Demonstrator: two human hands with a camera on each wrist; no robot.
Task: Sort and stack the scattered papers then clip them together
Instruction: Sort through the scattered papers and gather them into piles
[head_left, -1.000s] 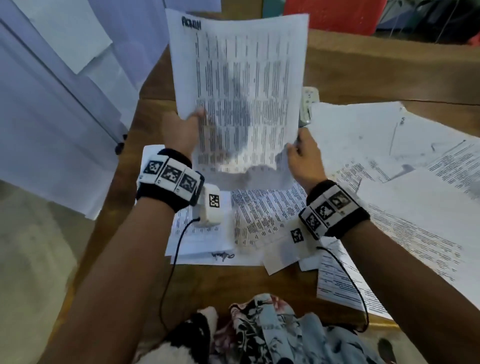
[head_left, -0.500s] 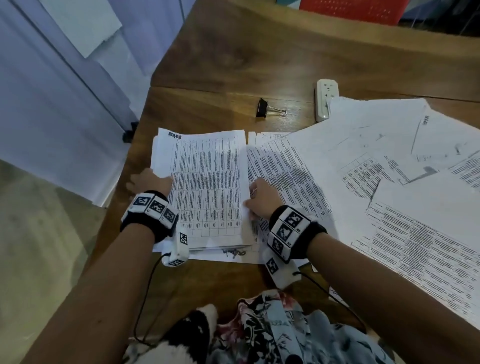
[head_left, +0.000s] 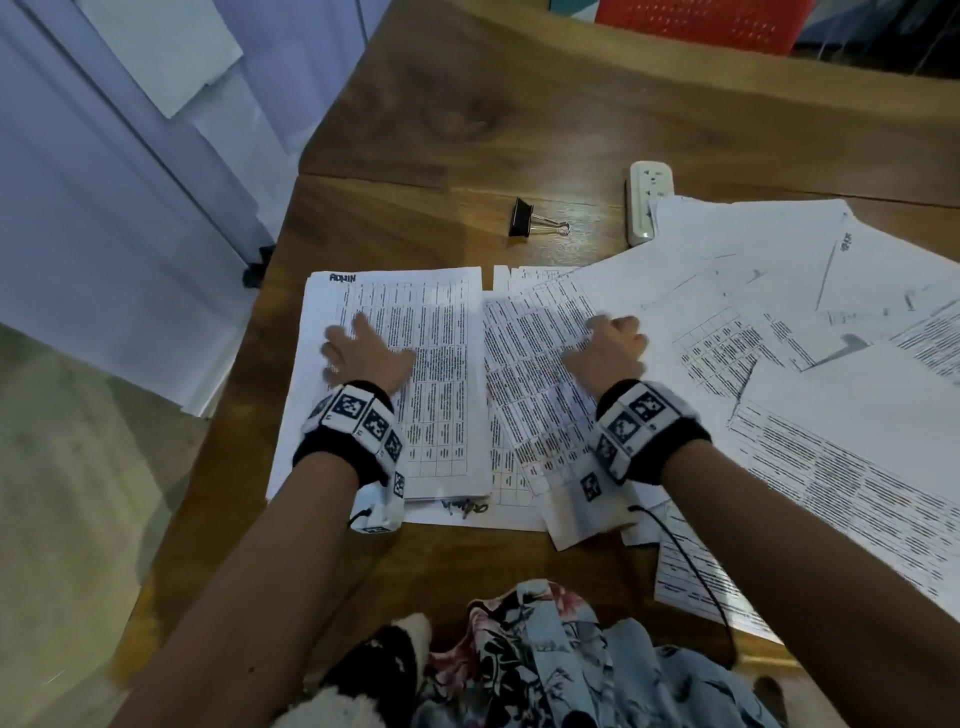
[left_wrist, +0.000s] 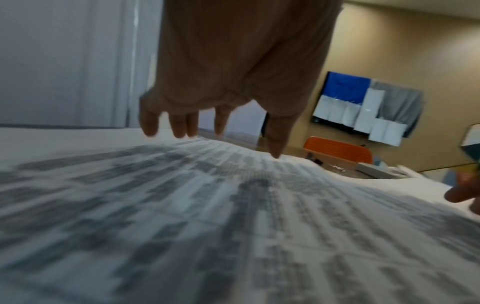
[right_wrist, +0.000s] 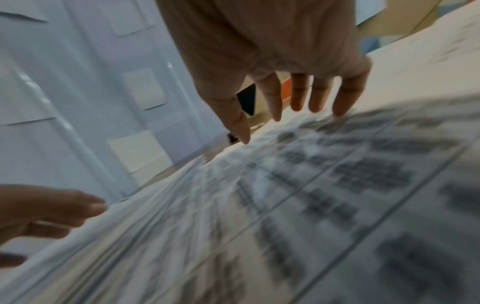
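Note:
A squared stack of printed sheets (head_left: 436, 384), headed with a handwritten word, lies at the table's near left. My left hand (head_left: 363, 353) rests flat on it with fingers spread; the left wrist view shows those fingers (left_wrist: 179, 127) straight over the print. My right hand (head_left: 608, 345) lies on a tilted printed sheet (head_left: 540, 395) just right of the stack, fingers (right_wrist: 298, 96) extended and holding nothing. More loose papers (head_left: 779, 332) fan out to the right. A black binder clip (head_left: 524, 218) sits on bare wood beyond the stack.
A white power strip (head_left: 644, 202) lies beyond the papers, partly under one sheet. The wooden table (head_left: 467, 119) has bare room at the back. A red chair (head_left: 701, 21) stands behind it. Pale wall panels (head_left: 104, 208) run along the left.
The sheets I held up a second ago now lie on the stack. Both hands have let go and moved forward, the left onto the stack, the right onto the neighbouring sheet.

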